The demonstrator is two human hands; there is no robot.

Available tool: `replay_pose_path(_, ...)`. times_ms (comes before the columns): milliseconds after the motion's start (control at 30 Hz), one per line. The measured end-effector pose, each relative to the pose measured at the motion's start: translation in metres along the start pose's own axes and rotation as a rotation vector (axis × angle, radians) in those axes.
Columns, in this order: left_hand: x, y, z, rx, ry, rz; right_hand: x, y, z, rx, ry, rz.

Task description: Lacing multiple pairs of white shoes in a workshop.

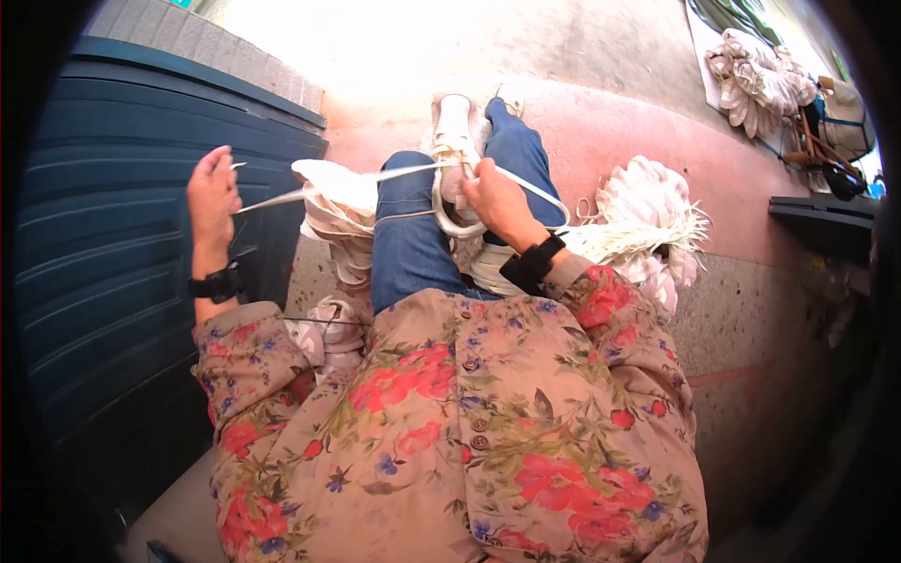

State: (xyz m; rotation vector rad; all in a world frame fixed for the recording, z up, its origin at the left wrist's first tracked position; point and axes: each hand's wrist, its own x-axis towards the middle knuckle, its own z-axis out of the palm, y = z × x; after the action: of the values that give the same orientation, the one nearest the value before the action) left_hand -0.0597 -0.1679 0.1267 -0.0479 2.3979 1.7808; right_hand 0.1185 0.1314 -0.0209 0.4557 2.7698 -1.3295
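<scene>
Between my knees stands a pale shoe upper, its toe pointing away from me, with white lacing across its front. Out to the left, my left hand is raised and closed on a white shoelace, which stretches back across my left knee toward the upper. My right hand is at the right side of the upper, fingers bent together around lace there; its fingertips are partly hidden. A wide loop of white lace hangs around that hand and over my right thigh. Thin cord circles my left knee.
White shoe uppers are stacked left of my left leg, with more pale shoe pieces below. A bunch of white laces lies right, beside heaped uppers. A dark blue panelled door borders the left; another pile lies far right.
</scene>
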Motion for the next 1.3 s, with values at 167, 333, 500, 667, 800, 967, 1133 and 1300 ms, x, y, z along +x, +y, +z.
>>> replay_pose_path(167,0.002,0.020,-0.064,-0.094,0.107,0.071,-0.003,-0.002,-0.004,-0.021,-0.078,0.088)
replay_pose_path(333,0.003,0.033,-0.066,-0.115,0.126,0.163,-0.006,-0.003,-0.004,0.002,-0.054,0.062)
replay_pose_path(500,0.015,0.013,-0.019,-0.008,-0.068,0.168,-0.006,0.014,-0.010,0.006,-0.039,0.021)
replay_pose_path(667,-0.030,-0.036,0.094,0.146,-0.498,-0.066,0.007,0.018,-0.014,0.039,-0.029,-0.080)
replay_pose_path(800,-0.056,-0.054,0.165,0.150,-0.717,-0.225,0.016,0.017,-0.014,0.061,-0.014,-0.077)
replay_pose_path(967,-0.072,-0.059,0.211,0.103,-0.613,-0.276,0.025,0.013,-0.010,0.061,-0.045,0.083)
replay_pose_path(1133,-0.077,-0.062,0.222,0.116,-0.608,-0.265,0.025,-0.003,-0.015,-0.206,-0.056,0.078)
replay_pose_path(1300,-0.081,-0.061,0.218,-0.079,-0.597,-0.316,0.028,0.002,-0.013,-0.230,-0.074,-0.024)
